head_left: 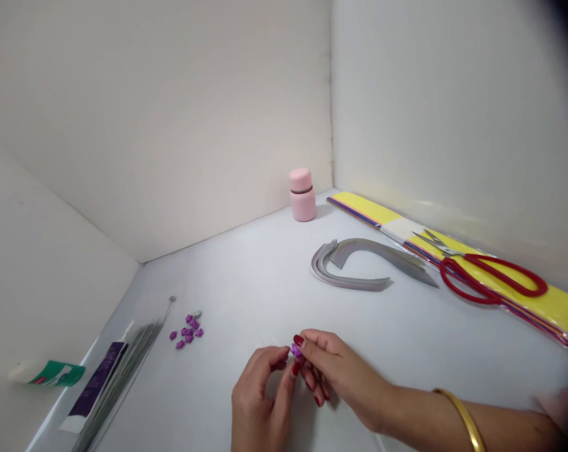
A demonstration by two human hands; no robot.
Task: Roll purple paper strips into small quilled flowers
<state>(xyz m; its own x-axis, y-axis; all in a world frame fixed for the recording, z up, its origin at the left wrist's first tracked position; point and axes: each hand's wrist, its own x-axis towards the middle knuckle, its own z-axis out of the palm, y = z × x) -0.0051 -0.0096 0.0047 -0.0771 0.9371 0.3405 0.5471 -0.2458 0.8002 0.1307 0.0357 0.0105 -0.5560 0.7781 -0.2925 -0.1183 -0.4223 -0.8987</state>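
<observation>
Between the fingertips of both hands is a small purple paper star [296, 350], partly covered by the fingers. My left hand [267, 395] pinches it from the left with thumb and forefinger. My right hand [333, 370] grips it from the right, its other fingers curled beneath. Both hands are just above the table near its front edge. To the left lies a loose group of several purple paper stars [188, 334], with a small silvery piece [198, 314] at their upper edge.
At left lie a bundle of thin wires [124, 370], a purple-and-white tube [98, 383] and a green-and-white tube [58, 373]. A pink flask [303, 198] stands at the back. Grey paper strips [354, 282] curve at right, beside red-handled scissors [496, 276] on a pack of coloured paper [369, 207].
</observation>
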